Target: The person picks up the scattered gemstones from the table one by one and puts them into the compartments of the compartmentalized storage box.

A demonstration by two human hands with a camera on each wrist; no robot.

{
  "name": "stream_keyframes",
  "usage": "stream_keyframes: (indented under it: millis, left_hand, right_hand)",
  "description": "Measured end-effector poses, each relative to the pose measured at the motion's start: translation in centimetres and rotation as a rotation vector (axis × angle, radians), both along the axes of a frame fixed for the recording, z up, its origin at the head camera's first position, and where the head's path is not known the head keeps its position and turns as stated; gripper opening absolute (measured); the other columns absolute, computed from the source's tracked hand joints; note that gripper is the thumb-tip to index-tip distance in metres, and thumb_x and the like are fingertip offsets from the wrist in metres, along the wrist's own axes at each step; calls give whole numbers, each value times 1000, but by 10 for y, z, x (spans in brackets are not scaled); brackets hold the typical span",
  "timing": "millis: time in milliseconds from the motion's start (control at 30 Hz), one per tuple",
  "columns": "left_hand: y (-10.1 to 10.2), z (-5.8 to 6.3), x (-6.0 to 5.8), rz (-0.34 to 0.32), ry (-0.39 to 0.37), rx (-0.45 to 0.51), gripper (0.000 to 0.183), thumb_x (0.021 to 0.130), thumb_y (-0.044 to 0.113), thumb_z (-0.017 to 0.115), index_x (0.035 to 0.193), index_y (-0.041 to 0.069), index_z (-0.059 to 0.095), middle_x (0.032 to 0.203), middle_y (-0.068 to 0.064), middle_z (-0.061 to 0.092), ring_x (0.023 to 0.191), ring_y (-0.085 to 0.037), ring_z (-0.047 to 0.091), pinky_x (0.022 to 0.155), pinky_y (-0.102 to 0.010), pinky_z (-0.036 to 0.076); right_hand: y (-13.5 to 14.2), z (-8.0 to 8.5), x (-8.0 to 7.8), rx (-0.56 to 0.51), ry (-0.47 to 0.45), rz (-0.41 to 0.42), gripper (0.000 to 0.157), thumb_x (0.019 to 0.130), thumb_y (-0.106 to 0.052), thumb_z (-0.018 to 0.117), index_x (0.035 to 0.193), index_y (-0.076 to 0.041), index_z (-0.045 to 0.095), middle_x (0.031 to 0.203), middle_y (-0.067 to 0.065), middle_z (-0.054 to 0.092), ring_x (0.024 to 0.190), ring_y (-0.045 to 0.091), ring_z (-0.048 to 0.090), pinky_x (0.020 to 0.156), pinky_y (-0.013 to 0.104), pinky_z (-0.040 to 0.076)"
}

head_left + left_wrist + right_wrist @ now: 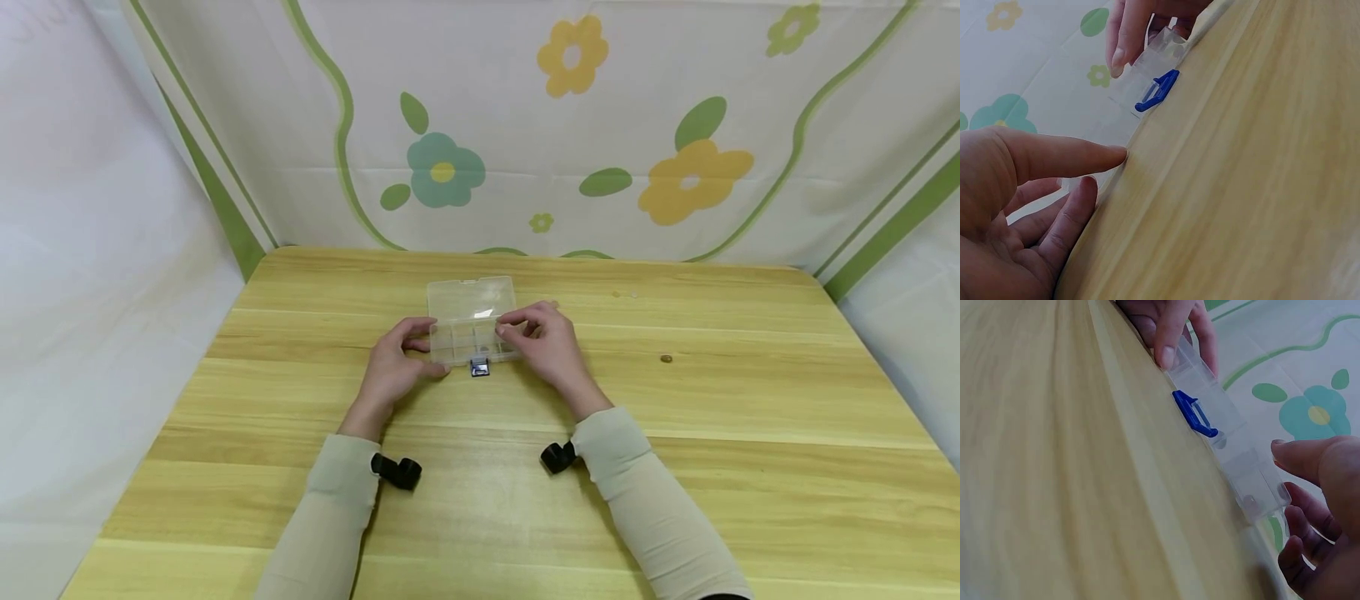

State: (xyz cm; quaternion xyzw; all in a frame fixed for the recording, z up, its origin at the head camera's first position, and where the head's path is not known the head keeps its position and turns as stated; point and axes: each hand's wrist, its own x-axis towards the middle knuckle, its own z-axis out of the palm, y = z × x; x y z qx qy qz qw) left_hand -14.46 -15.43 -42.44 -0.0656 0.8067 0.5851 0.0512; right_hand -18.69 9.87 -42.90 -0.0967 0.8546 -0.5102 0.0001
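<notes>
While the clear box (463,340) is standing open on the worktop (480,517), the left hand (393,367) is gripping its left end, thumb in front. The right hand's (549,346) fingers are bending over the right end; whether they are pinching anything, I cannot tell. The box is looking light, stiff and slippery, so its end walls are offering the best hold. The right wrist view is revealing small lumps (1249,502) inside; only the head view is showing the brown bead (666,358).
</notes>
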Motion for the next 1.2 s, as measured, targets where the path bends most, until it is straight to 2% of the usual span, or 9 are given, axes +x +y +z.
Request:
stream_keyframes:
  millis: [600, 933, 1200]
  left_hand:
    - [1, 0, -1, 7, -2, -1, 78, 76, -7, 90, 145, 18, 65, 148, -6, 66, 120, -28, 61, 106, -42, 47]
    - [0, -1, -1, 12, -24, -5, 78, 77, -6, 90, 146, 19, 64, 148, -5, 65, 122, -28, 59, 106, -42, 47]
    - [1, -1, -1, 8, -11, -16, 77, 77, -5, 91, 145, 20, 65, 149, -4, 65, 122, -28, 61, 106, -42, 48]
  right_hand:
    - [-8, -3, 0, 46, 46, -4, 15, 95, -24, 84, 109, -18, 85, 112, 5, 67, 90, 22, 54, 80, 35, 45]
    - [-8, -1, 1, 36, 19, 0, 15, 96, -21, 83, 110, -17, 84, 112, 6, 66, 90, 23, 54, 79, 36, 45]
    - [-5, 2, 2, 39, 6, -7, 13, 95, -21, 84, 107, -17, 85, 111, 5, 69, 92, 23, 56, 78, 35, 46]
